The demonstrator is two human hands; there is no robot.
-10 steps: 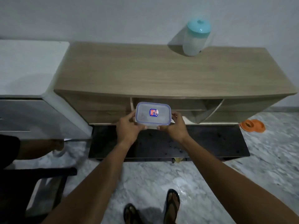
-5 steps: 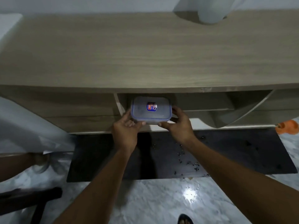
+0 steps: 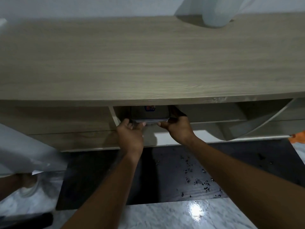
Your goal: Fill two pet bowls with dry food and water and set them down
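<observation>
A clear plastic food container (image 3: 149, 115) with a blue-rimmed lid and a red-and-blue sticker sits mostly inside the open shelf compartment under the wooden cabinet top (image 3: 148, 63). My left hand (image 3: 130, 134) grips its near left corner and my right hand (image 3: 177, 128) grips its near right corner. The container's far half lies in shadow under the top. An orange pet bowl (image 3: 298, 137) shows only as a sliver at the right edge, on the floor. The base of a translucent jug (image 3: 216, 14) stands at the back of the cabinet top.
A black floor mat (image 3: 231, 171) scattered with dark kibble crumbs lies before the cabinet on the marble floor (image 3: 181, 215). A white appliance (image 3: 24, 149) stands at left, with another person's arm (image 3: 11, 185) low beside it.
My view has dropped and closed in on the cabinet. Both hands have pushed the container forward from in front of the shelf to under the cabinet top.
</observation>
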